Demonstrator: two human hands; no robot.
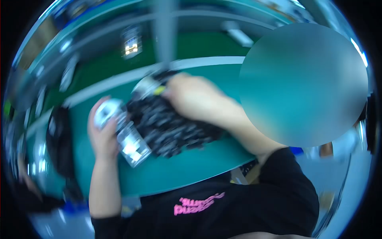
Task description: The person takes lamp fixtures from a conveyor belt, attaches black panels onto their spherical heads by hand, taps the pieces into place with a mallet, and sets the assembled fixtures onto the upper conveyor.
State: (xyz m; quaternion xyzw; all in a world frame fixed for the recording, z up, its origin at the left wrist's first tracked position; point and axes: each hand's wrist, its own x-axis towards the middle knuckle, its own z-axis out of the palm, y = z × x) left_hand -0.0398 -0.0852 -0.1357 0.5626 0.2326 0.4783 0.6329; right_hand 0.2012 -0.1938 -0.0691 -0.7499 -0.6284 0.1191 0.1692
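Note:
My left hand (104, 133) is wrapped round a shiny, silvery round object (108, 111) at the left of the green table (167, 175). Just below its fingers lies a clear, glossy box-like item (133, 145). A large heap of small black pieces (171, 131) spreads over the middle of the table. Over the heap's upper part is my right hand (185, 93), its fingers smeared by motion. Beside those fingers are a pale, whitish item (146, 87) and a small yellow spot (159, 90). Whether the right hand holds them cannot be made out.
A grey post (164, 36) rises behind the table's pale far edge (211, 61). Beyond it is a green surface with a lit device (131, 44) and a white object (238, 34). A black bag-like shape (59, 139) stands left. Another person's arm (30, 183) shows lower left.

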